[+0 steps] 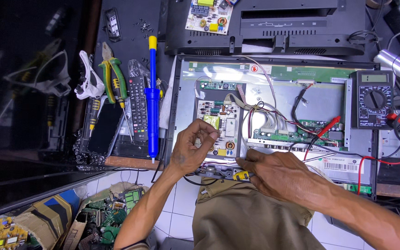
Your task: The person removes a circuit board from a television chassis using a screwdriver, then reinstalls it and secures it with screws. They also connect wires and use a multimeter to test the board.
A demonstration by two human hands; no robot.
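An opened flat-screen chassis (274, 99) lies back-up on the dark counter (130, 41), its right end cut off behind a multimeter (371, 98). Left of the chassis lie a blue desoldering pump (152, 99), a remote control (137, 107) and green-handled pliers (114, 81). On the chassis' left half sits the power board (218, 125). The left hand (193, 147) rests at that board's lower edge, fingers (208, 134) bent together on something too small to identify. The right hand (278, 172) presses at the chassis' near edge, fingers together beside a yellow-tipped tool (240, 175), largely hidden; whether it grips the tool cannot be told.
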